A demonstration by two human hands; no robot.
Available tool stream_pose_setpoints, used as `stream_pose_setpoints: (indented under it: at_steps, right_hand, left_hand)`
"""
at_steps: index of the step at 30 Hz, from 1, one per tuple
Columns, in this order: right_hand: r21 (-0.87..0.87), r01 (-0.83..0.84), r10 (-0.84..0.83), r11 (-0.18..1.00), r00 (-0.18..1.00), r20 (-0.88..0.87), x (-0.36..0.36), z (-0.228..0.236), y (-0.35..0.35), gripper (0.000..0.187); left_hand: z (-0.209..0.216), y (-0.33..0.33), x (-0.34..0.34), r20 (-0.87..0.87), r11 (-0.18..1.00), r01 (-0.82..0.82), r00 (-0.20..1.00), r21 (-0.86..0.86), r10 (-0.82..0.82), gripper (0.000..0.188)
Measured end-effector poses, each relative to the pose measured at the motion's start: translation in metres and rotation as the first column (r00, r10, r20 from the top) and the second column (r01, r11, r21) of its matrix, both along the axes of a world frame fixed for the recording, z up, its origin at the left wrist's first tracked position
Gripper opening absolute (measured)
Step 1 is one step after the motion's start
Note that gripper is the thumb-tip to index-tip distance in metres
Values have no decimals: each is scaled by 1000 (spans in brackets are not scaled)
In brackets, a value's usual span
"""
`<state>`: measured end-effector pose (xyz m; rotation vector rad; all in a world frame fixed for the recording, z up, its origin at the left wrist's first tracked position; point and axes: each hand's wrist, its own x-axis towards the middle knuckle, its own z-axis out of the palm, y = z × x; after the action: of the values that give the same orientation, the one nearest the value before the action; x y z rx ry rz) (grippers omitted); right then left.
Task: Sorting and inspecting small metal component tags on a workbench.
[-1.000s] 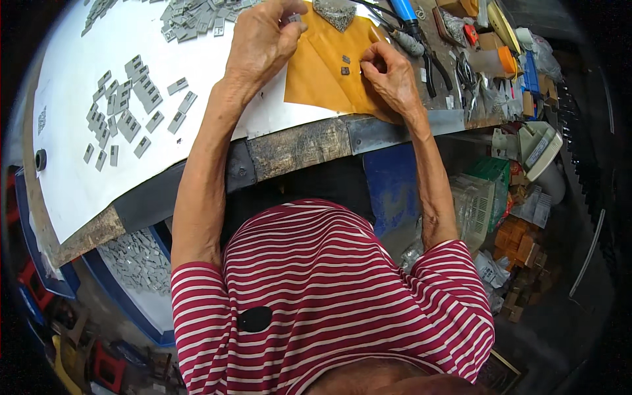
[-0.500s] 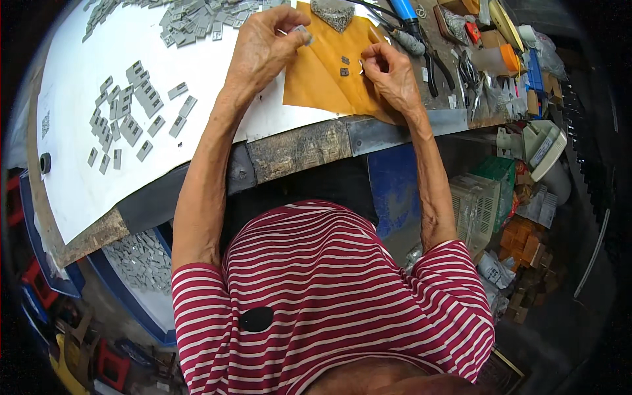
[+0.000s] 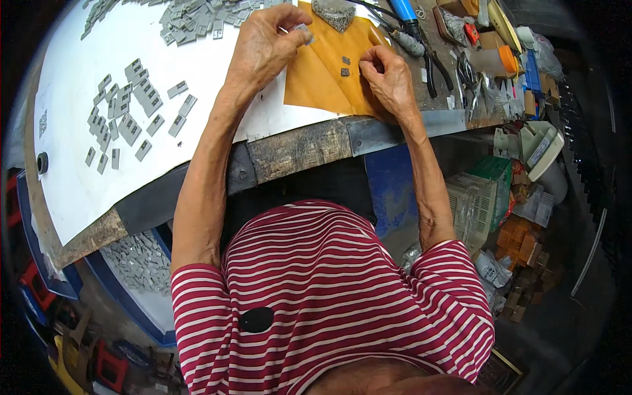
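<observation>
My left hand (image 3: 263, 49) pinches a small grey rectangular plate (image 3: 303, 34) between thumb and fingers, above the far left part of an amber-coloured sheet (image 3: 313, 89). Over the right part of that sheet, my right hand (image 3: 392, 82) has thumb and forefinger closed together; whatever is between them is too small or hidden to make out. Just left of those fingertips lie two small dark blocks (image 3: 345, 72). A heap of tiny metal parts (image 3: 334, 14) rests at the sheet's far edge.
Grey plates (image 3: 128, 108) lie scattered on white paper (image 3: 72, 191) at left, with a bigger pile (image 3: 197, 20) behind. Pliers (image 3: 434, 72) and a blue-handled tool (image 3: 405, 10) lie at right. Below the worn table edge (image 3: 303, 151), a blue tray (image 3: 122, 283) holds more grey pieces.
My right hand has shifted slightly left, its fingertips nearer the two dark blocks. My left hand keeps its pinch on the grey plate almost unmoved.
</observation>
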<state>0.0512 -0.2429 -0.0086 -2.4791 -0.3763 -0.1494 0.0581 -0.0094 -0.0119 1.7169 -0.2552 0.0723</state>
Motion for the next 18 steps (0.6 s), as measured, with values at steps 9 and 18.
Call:
stream_pose_setpoints:
  at_steps: [9, 18]
  right_hand:
    - [-68, -28, 34, 997, 995, 90, -3, 4, 4, 11]
    - [-291, -105, 186, 951, 945, 269, -7, 6, 10, 11]
  left_hand:
    - [0, -3, -2, 26, 999, -31, 999, 14, 31, 24]
    - [0, -8, -3, 100, 996, -78, 992, 39, 73, 20]
